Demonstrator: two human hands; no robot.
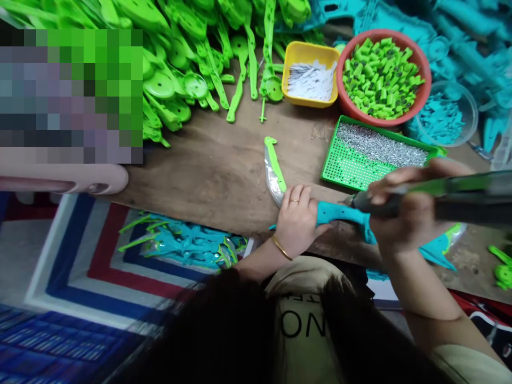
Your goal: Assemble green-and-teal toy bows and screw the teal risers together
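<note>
"Principal item, and location?"

"Teal piece (338,212), plastic by appearance: near edge of worktop (216,160), on the near side of green tray (352,172) with small metal pieces, probably screws (384,144)."

"Hands, condition?"

"Left hand (298,218): fingers curled over teal piece, thumb out toward the right; underside of grip hidden. Right hand (404,213): wrapped around power driver (476,194), nose beside teal piece. Tip on surface or just clear of it: cannot tell."

"Adjoining?"

"Curved green-and-silver blade (274,170), one, protruding beyond left fingers; join hidden. Farther back: red bowl (341,96) of green pieces, yellow tub (285,80) of white strips."

"Risks, as judged?"

"Slipped tip, from any tilt of driver: scored plastic or nicked left thumb, being close by. Rocking, from irregular shape and hold at one end: crooked seating. Excess torque: stripped or cracked hole. Knock to tray, from right knuckles so near: scattered screws."
</note>
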